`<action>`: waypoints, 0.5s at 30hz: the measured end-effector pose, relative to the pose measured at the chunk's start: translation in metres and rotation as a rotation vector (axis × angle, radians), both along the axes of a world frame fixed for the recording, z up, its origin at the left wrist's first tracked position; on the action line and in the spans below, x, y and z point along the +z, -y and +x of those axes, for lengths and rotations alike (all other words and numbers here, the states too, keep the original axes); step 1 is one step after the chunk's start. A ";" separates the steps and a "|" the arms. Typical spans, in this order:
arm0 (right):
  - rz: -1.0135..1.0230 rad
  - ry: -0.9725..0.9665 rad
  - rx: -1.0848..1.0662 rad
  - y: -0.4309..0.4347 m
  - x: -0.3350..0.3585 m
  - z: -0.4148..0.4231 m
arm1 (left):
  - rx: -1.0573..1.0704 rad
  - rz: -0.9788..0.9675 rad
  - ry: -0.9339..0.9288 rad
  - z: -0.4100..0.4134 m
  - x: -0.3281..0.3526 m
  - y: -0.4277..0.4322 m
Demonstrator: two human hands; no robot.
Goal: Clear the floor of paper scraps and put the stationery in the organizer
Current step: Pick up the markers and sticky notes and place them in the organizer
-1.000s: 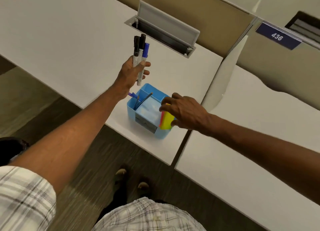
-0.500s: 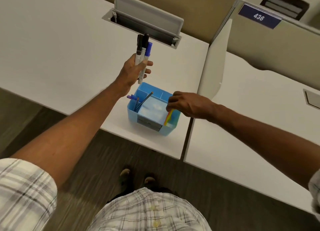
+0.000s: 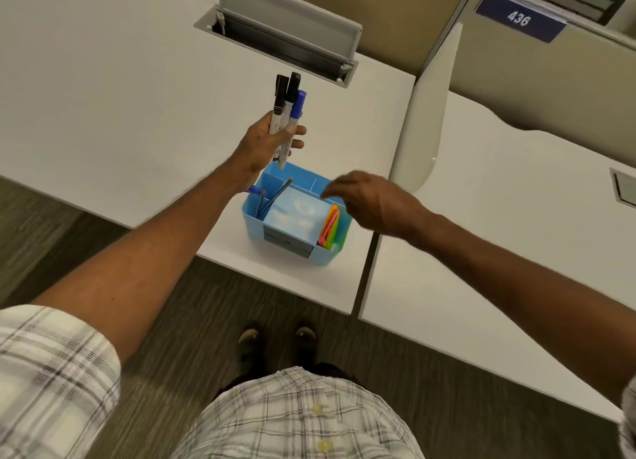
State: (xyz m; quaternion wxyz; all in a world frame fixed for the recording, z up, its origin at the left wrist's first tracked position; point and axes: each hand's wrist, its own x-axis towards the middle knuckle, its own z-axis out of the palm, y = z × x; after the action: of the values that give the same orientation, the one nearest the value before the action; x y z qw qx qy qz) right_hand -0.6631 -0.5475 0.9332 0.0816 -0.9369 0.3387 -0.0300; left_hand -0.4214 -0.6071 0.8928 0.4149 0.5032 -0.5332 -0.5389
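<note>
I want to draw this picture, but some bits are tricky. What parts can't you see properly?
- Markers: head view, their middles are hidden by the left hand; label print too small to read.
- Organizer: its far right corner is covered by the right hand, whose fingertips are blurred.
- Pencils: lower ends hidden inside the organizer.
- Floor: blurred, and partly hidden by the person's body and arms.

Three markers [image 3: 287,114] stand bunched in one fist: two with black caps, one with a blue cap. One blue organizer [image 3: 292,252] sits on the desk. In its left compartment lean two pencils [image 3: 275,197], with one purple-capped pen [image 3: 254,189] at the edge. One stack of coloured sticky notes [image 3: 329,226] fills the right slot. Two hands and two shoes [image 3: 277,336] show.
</note>
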 end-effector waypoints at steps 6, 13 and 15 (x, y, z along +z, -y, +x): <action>0.349 0.607 -0.464 0.045 0.029 0.035 | -0.120 -0.002 0.151 -0.003 0.005 -0.007; 0.385 0.728 -0.486 0.062 0.012 0.063 | -0.184 -0.004 0.265 -0.001 -0.004 -0.008; 0.383 0.729 -0.472 0.063 0.005 0.062 | -0.241 -0.004 0.338 -0.002 -0.005 -0.005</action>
State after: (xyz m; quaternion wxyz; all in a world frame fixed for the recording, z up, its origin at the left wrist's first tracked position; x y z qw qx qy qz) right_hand -0.6011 -0.6108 0.9381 0.3572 -0.7308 0.4911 -0.3117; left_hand -0.4232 -0.6019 0.8883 0.2532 0.5182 -0.6523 -0.4917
